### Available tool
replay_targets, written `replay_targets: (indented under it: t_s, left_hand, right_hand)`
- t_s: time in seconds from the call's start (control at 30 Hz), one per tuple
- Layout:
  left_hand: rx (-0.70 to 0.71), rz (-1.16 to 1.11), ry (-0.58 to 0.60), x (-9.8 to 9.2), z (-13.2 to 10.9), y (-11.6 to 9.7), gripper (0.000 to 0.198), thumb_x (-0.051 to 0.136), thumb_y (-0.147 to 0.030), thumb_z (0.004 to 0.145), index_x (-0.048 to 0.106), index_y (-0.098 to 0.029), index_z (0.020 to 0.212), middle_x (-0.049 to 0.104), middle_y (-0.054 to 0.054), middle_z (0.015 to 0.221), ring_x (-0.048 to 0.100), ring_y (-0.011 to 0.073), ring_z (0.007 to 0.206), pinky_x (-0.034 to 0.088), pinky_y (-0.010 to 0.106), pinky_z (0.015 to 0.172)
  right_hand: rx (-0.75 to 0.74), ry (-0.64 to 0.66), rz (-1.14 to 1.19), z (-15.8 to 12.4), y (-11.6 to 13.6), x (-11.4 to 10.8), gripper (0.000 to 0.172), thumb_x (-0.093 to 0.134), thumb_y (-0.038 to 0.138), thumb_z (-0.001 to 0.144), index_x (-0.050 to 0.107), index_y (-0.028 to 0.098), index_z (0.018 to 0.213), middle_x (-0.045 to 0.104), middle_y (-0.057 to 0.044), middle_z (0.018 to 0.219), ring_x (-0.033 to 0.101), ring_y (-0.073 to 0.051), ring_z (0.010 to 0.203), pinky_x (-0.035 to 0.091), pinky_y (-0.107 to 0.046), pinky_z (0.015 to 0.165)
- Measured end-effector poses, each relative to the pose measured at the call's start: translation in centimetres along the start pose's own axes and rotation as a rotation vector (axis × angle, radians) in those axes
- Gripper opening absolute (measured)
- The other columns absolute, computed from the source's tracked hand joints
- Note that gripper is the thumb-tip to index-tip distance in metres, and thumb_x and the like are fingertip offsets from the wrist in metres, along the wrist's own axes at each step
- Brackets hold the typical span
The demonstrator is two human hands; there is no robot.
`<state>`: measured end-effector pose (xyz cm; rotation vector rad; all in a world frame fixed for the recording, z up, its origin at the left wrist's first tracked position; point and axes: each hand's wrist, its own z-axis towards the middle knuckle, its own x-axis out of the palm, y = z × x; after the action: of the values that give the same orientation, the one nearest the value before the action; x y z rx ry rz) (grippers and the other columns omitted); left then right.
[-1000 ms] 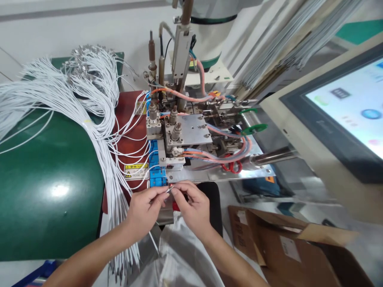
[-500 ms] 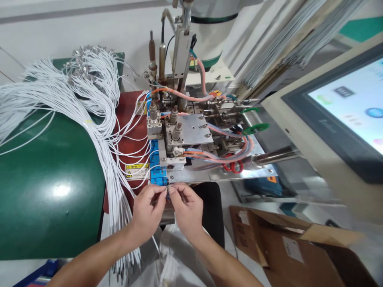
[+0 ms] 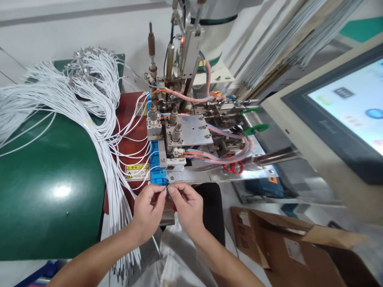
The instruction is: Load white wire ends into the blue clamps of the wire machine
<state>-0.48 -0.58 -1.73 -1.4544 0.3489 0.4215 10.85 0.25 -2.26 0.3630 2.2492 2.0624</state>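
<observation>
My left hand [image 3: 148,213] and my right hand [image 3: 186,207] meet fingertip to fingertip at the front edge of a small metal machine [image 3: 185,137]. Both pinch the end of a thin white wire [image 3: 154,241], which trails down below my left hand; its tip is too small to make out. The fingertips sit just below the machine's blue fixture block [image 3: 157,175]. A thick bundle of white wires [image 3: 74,99] drapes over a green surface [image 3: 50,187] to the left and hangs down beside my left forearm.
A touchscreen panel [image 3: 350,107] stands at the right. An open cardboard box [image 3: 287,247] lies at the lower right. White fabric or bag [image 3: 176,259] sits between my forearms. Orange and blue hoses [image 3: 218,155] loop over the machine. Grey rods [image 3: 287,40] lean at upper right.
Both hands shifted slightly left and up to the blue fixture block, still pinching the wire end. A red light has come on at the upright cylinder at the machine's back.
</observation>
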Motion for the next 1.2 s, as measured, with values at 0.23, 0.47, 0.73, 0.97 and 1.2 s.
replay_targets:
  t_s: [0.23,0.47,0.73,0.97,1.2]
  left_hand:
    - [-0.039,-0.056,0.024,0.0,0.0,0.3,0.011,0.052,-0.021,0.082,0.062,-0.018,0.085,0.065,0.003,0.078,0.062,0.0129,0.069,0.051,0.023,0.064]
    - [0.057,0.068,0.239,-2.4,1.4,-0.7,0.013,0.053,-0.019,0.08,0.066,-0.019,0.08,0.067,0.002,0.074,0.06,0.0126,0.064,0.049,0.024,0.063]
    - [-0.172,-0.09,0.196,-1.6,1.4,-0.8,0.01,0.053,-0.024,0.08,0.059,-0.017,0.078,0.061,0.0,0.064,0.057,0.0107,0.056,0.046,0.02,0.054]
    - [-0.205,-0.212,0.157,-0.3,0.8,-0.1,0.009,0.055,-0.022,0.079,0.06,-0.015,0.078,0.065,0.002,0.071,0.061,0.0116,0.062,0.049,0.021,0.06]
    - [-0.226,-0.265,0.137,-0.3,0.9,-0.1,0.024,0.055,-0.023,0.079,0.059,-0.015,0.102,0.059,-0.001,0.066,0.058,0.0096,0.057,0.049,0.02,0.057]
  right_hand:
    - [-0.319,0.028,-0.286,0.3,0.6,-0.3,0.008,0.055,0.017,0.075,0.059,0.019,0.068,0.057,-0.002,0.067,0.055,-0.014,0.063,0.046,-0.026,0.059]
    - [-0.295,0.398,-0.455,2.3,2.6,-2.5,0.012,0.055,0.016,0.074,0.057,0.018,0.063,0.056,0.0,0.06,0.052,-0.012,0.056,0.042,-0.024,0.053]
    - [-0.198,0.191,-0.287,1.2,1.5,-1.3,0.018,0.054,0.021,0.078,0.056,0.018,0.06,0.054,0.001,0.059,0.051,-0.012,0.056,0.041,-0.024,0.054]
    - [-0.088,0.145,-0.148,0.9,0.7,-1.1,0.009,0.057,0.022,0.075,0.061,0.018,0.068,0.058,-0.001,0.066,0.053,-0.013,0.061,0.044,-0.026,0.057]
    - [0.061,0.118,-0.047,1.1,0.8,-0.9,0.014,0.061,0.026,0.072,0.06,0.017,0.062,0.058,0.001,0.058,0.051,-0.011,0.053,0.043,-0.025,0.052]
